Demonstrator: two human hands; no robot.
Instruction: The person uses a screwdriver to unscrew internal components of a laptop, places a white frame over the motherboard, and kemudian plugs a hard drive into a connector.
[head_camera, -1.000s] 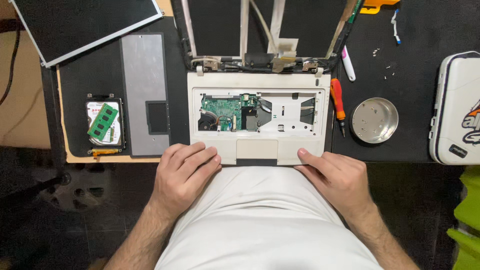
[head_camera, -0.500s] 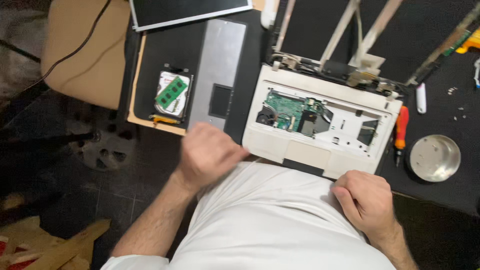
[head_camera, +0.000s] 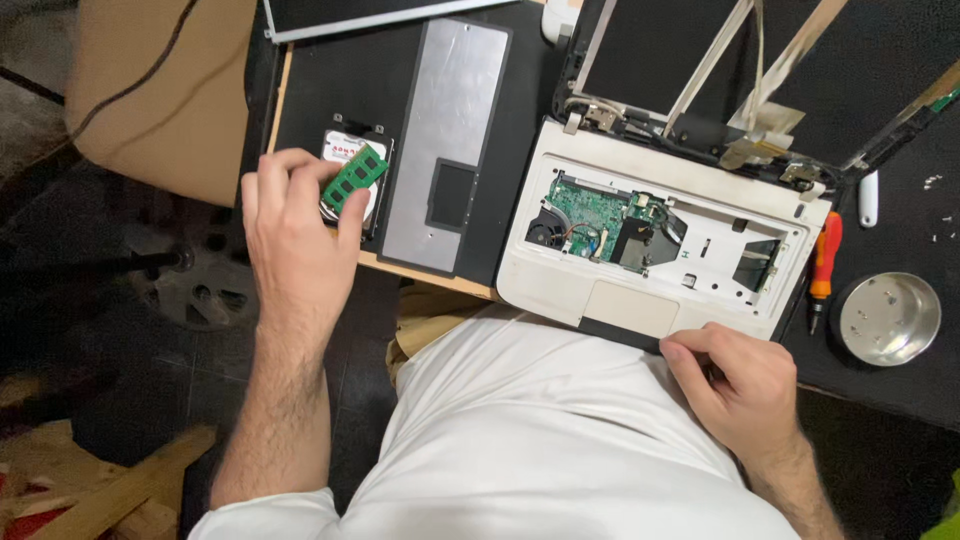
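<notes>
black worktop (head_camera: 330, 80) at far left carries a hard drive (head_camera: 345, 150). left hand (head_camera: 295, 235) pinches the green memory stick (head_camera: 354, 176) on it, long axis running near-left to far-right. right hand (head_camera: 745, 385), fingers curled, grips the opened white laptop (head_camera: 600, 290) at its near edge.

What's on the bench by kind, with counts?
Opened white laptop: 1
Green memory stick: 1
Hard drive: 1
Grey cover panel: 1
Orange screwdriver: 1
Round metal dish: 1
Total: 6
</notes>
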